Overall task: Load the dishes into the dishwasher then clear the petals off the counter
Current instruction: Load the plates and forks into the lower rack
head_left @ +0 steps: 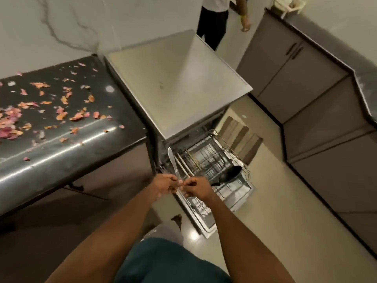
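Both hands meet above the front left corner of the pulled-out dishwasher rack (216, 158). The left hand (166, 183) has its fingers curled round the handle of a table knife (172, 161), whose blade stands up and away from the person, its tip over the dishwasher's left edge. The right hand (194, 186) is curled too, pinching at the lower end of the handle just beside the left hand; how much of the handle it has hold of is hidden behind the knuckles, and a second pale, thin utensil seems to lie along the knife, though it is hard to make out.

The stainless dishwasher (179, 86) stands with its door (206, 219) dropped open; the door's near end is partly hidden by the right forearm. A black ladle-like utensil (231, 173) lies at the rack's right side, its handle end hidden.

Pink and orange petals (61, 111) are scattered over the dark glossy surface (85, 144) left of the machine, the spread cut off at the frame's left edge. A second person (216, 19) stands behind the dishwasher, visible only from torso to legs.
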The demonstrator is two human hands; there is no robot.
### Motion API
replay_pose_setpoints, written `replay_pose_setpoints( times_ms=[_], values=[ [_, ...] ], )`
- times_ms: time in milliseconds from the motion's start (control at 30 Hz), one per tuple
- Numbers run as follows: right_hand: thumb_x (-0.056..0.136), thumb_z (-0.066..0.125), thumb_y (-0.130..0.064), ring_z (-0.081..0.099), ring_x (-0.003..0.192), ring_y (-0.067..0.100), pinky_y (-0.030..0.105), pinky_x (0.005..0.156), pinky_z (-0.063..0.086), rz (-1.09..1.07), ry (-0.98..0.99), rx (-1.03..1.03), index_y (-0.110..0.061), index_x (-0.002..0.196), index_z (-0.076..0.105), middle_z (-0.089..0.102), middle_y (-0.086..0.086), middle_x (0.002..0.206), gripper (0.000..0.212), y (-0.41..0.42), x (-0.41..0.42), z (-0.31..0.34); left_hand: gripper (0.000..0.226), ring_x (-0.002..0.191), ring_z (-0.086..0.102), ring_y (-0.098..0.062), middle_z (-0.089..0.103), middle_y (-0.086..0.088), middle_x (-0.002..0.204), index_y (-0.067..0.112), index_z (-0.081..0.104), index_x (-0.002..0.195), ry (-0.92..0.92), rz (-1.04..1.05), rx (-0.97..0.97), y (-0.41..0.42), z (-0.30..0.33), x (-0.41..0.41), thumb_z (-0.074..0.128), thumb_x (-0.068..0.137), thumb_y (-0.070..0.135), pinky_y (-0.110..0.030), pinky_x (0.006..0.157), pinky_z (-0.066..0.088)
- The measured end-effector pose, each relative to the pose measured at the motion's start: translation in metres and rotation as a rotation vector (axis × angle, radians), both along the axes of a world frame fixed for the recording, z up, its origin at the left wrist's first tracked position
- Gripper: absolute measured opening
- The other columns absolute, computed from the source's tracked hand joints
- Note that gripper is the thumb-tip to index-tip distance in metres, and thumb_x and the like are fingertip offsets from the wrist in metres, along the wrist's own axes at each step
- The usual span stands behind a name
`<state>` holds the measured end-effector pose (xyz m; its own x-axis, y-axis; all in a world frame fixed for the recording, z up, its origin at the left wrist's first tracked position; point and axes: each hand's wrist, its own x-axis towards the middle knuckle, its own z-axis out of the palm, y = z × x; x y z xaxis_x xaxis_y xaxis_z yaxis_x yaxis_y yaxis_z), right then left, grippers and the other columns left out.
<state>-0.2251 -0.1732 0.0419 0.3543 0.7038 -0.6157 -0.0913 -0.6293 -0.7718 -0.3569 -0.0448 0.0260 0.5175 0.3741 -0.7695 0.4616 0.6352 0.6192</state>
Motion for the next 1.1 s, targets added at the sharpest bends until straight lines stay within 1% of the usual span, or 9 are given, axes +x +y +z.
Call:
replay_pose_setpoints(
  times_ms=[133, 267, 400, 533, 633, 800, 867, 1000, 1100],
  values=[
    [0.088, 0.077, -0.003, 0.071, 0.07, 0.018, 0.026, 0.067, 0.062, 0.154, -0.157, -0.13, 0.003, 0.099, 0.075, 0.075, 0.014, 0.086, 0.012, -0.056, 0.061, -0.006, 0.013, 0.067, 0.068, -0.022, 0.068, -0.017, 0.087, 0.005, 0.063, 0.083, -0.056, 0.083, -0.139, -0.041, -0.017, 0.059, 0.075, 0.087, 0.005, -0.043, 0.08, 0.056],
    [0.086, 0.078, -0.001, 0.071, 0.07, 0.023, 0.029, 0.067, 0.063, 0.137, -0.202, -0.22, 0.004, 0.095, 0.077, 0.074, 0.018, 0.084, 0.011, -0.117, 0.116, -0.001, 0.011, 0.079, 0.073, -0.027, 0.07, -0.02, 0.095, 0.003, 0.061, 0.102, -0.084, 0.104, -0.269, -0.07, -0.016, 0.113, 0.068, 0.093, 0.003, -0.041, 0.071, 0.061],
    [0.09, 0.076, -0.004, 0.069, 0.073, 0.018, 0.026, 0.067, 0.061, 0.14, -0.232, -0.243, 0.002, 0.099, 0.077, 0.073, 0.01, 0.086, 0.011, -0.146, 0.144, 0.003, 0.033, 0.08, 0.073, -0.03, 0.069, -0.02, 0.098, 0.004, 0.058, 0.12, -0.082, 0.076, -0.262, -0.089, -0.008, 0.149, 0.067, 0.09, -0.006, -0.045, 0.074, 0.062],
    [0.093, 0.072, -0.004, 0.064, 0.068, 0.011, 0.02, 0.063, 0.057, 0.195, -0.254, -0.23, -0.001, 0.1, 0.076, 0.069, 0.002, 0.081, 0.009, -0.147, 0.166, 0.004, 0.041, 0.093, 0.071, -0.039, 0.063, -0.024, 0.111, 0.011, 0.051, 0.109, -0.027, 0.158, -0.188, -0.091, -0.007, 0.17, 0.068, 0.083, -0.016, -0.054, 0.084, 0.06],
    [0.093, 0.072, -0.006, 0.063, 0.067, 0.01, 0.019, 0.063, 0.056, 0.226, -0.252, -0.208, -0.007, 0.097, 0.077, 0.07, 0.001, 0.081, 0.007, -0.147, 0.194, 0.001, 0.042, 0.097, 0.071, -0.04, 0.06, -0.025, 0.113, 0.011, 0.052, 0.109, 0.019, 0.199, -0.121, -0.093, -0.011, 0.181, 0.069, 0.082, -0.016, -0.05, 0.078, 0.063],
    [0.092, 0.076, -0.013, 0.063, 0.075, 0.01, 0.023, 0.068, 0.058, 0.372, -0.241, -0.177, -0.016, 0.092, 0.076, 0.07, 0.0, 0.088, 0.003, -0.141, 0.268, -0.026, 0.023, 0.08, 0.076, -0.036, 0.07, -0.029, 0.101, -0.002, 0.064, 0.093, 0.131, 0.313, -0.022, -0.101, -0.034, 0.202, 0.077, 0.077, -0.013, -0.044, 0.067, 0.064],
    [0.092, 0.077, -0.014, 0.062, 0.078, 0.011, 0.03, 0.073, 0.059, 0.444, -0.274, -0.182, -0.013, 0.093, 0.076, 0.069, -0.001, 0.088, 0.002, -0.138, 0.293, -0.037, 0.016, 0.076, 0.075, -0.036, 0.071, -0.031, 0.095, -0.007, 0.07, 0.088, 0.175, 0.193, 0.084, -0.102, -0.039, 0.205, 0.08, 0.076, -0.009, -0.044, 0.068, 0.064],
    [0.088, 0.078, -0.02, 0.068, 0.085, 0.015, 0.041, 0.086, 0.058, 0.654, -0.374, -0.171, -0.013, 0.093, 0.08, 0.075, 0.002, 0.091, 0.009, -0.124, 0.356, -0.06, 0.003, 0.059, 0.07, -0.012, 0.075, -0.013, 0.074, 0.003, 0.079, 0.084, 0.331, -0.092, 0.394, -0.126, -0.044, 0.228, 0.081, 0.082, 0.005, -0.02, 0.058, 0.057],
    [0.087, 0.078, -0.028, 0.069, 0.089, 0.018, 0.035, 0.085, 0.056, 0.795, -0.452, -0.205, -0.019, 0.092, 0.078, 0.077, 0.001, 0.093, 0.01, -0.109, 0.396, -0.07, 0.009, 0.082, 0.072, -0.016, 0.078, -0.004, 0.089, 0.01, 0.081, 0.093, 0.415, -0.346, 0.526, -0.143, -0.061, 0.254, 0.077, 0.086, 0.012, -0.027, 0.081, 0.057]
  ],
)
